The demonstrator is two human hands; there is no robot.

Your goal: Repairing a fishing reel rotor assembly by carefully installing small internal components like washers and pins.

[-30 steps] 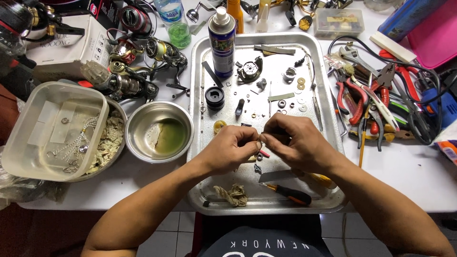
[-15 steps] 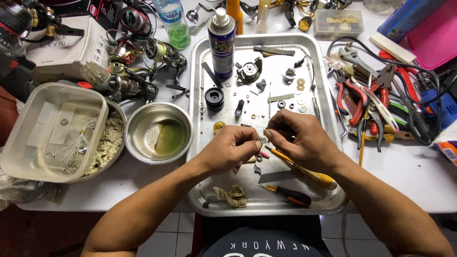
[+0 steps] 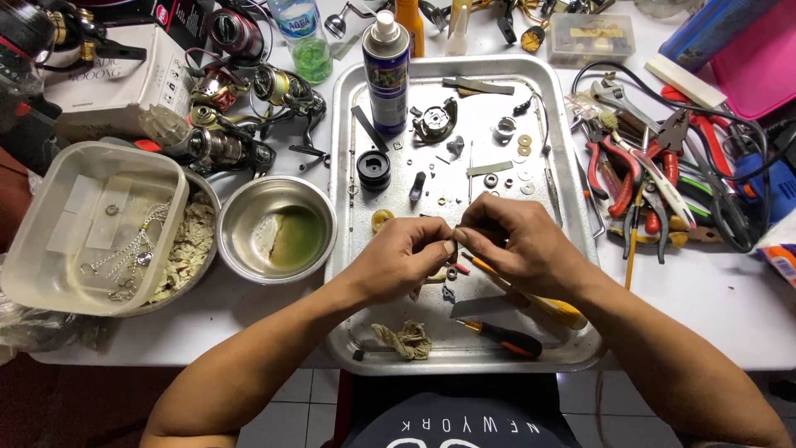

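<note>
Shifted slightly since a moment ago, left hand [image 3: 406, 259] and right hand [image 3: 518, 245] pinching together a tiny metal part [image 3: 452, 246] over the tray [image 3: 344, 249]; probably light, stiff, slippery, best gripped at fingertips, screwdriver [image 3: 531, 299] just below.

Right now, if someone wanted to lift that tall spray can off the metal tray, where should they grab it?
Around the middle of the spray can, on its straight round body, coming from its left side. It stands upright at the far edge of the tray, the white nozzle on top is too small for a hold, and small loose parts lie just to its right. This is only a judgement.
</note>
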